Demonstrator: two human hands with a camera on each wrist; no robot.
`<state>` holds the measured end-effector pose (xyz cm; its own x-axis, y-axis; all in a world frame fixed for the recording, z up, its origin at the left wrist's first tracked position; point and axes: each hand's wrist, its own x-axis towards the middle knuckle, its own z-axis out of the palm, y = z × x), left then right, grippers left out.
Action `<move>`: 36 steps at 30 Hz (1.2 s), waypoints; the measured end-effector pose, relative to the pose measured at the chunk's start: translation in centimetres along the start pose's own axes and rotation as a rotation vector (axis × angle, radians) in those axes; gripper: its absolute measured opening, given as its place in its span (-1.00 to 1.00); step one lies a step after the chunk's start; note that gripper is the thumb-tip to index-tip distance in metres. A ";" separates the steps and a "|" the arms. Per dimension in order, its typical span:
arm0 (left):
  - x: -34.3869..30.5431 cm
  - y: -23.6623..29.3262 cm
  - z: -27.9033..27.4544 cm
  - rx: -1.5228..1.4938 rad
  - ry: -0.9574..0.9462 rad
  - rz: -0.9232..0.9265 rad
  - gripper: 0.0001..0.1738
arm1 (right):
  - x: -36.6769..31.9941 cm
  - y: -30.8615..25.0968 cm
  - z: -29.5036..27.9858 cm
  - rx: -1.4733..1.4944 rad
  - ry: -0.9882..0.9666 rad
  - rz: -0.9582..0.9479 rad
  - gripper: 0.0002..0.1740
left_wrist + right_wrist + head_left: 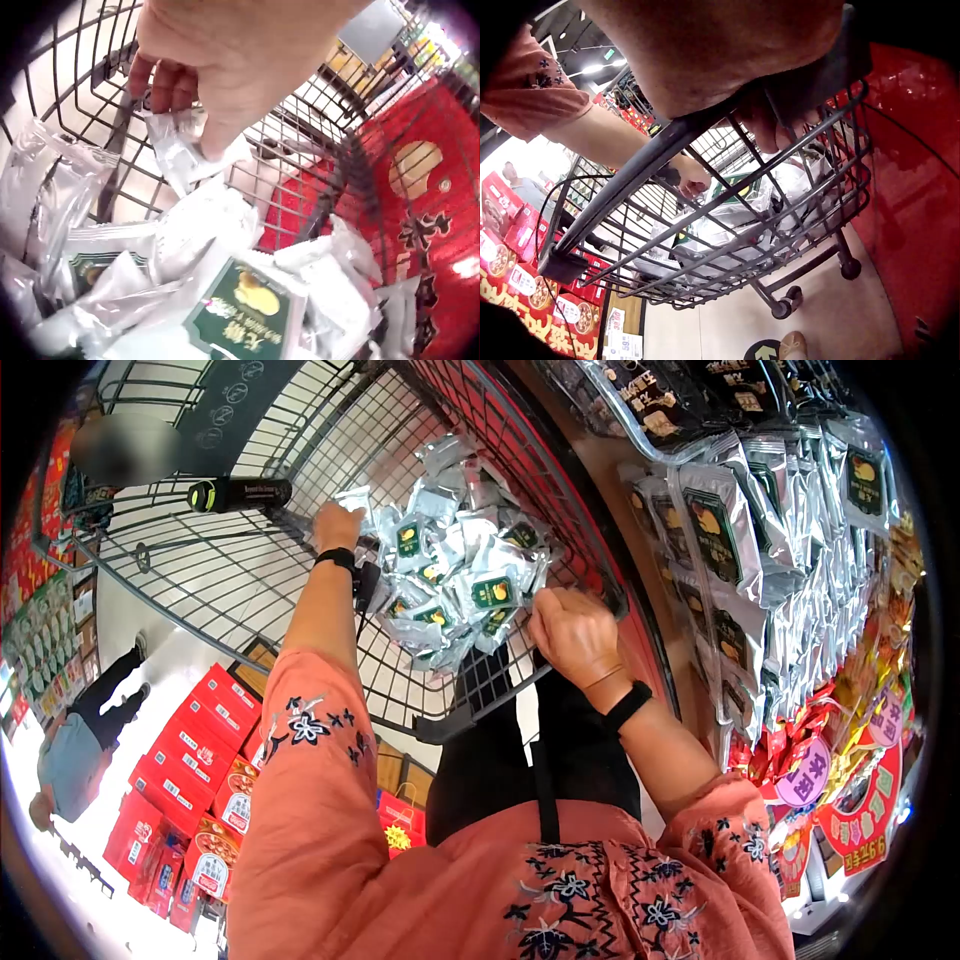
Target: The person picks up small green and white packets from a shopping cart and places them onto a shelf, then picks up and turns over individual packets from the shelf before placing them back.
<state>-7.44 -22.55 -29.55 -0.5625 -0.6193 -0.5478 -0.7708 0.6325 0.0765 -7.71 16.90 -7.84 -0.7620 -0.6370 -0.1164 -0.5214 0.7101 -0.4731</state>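
In the head view my left hand (338,528) is over the far left of a heap of silver foil packets (410,540) with green labels, inside a dark wire shopping cart (445,728). Between thumb and fingers it pinches one silver packet (176,154), as the left wrist view shows. More packets (240,307) lie below and in front of that hand. At the cart's near right corner, my right hand (575,635) grips the rim (641,165), its fingers (765,131) curled down over the bar.
Silver packets (800,600) are piled high on a display at the right, beside a red panel (922,187). A black cylinder (250,494) lies along the cart's left side. Red boxes (190,760) are stacked at the left, and a person (75,755) stands beyond them.
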 end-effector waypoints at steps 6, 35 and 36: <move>5.1 0.6 1.0 -0.485 -0.017 0.293 -0.49 | -0.2 0.1 0.3 -0.001 0.035 -0.002 -0.82; -5.0 14.9 -7.1 -0.723 -0.567 0.326 -0.46 | -0.8 0.3 0.6 0.086 0.041 0.031 -0.81; -7.5 15.3 -8.0 -0.719 -0.620 0.339 -0.45 | -0.8 0.4 0.7 0.084 0.043 0.026 -0.81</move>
<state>-17.40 -12.00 -17.64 -0.6886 0.0222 -0.7248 -0.7114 0.1729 0.6811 -7.03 17.49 -8.59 -0.7915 -0.6042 -0.0927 -0.4686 0.6972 -0.5425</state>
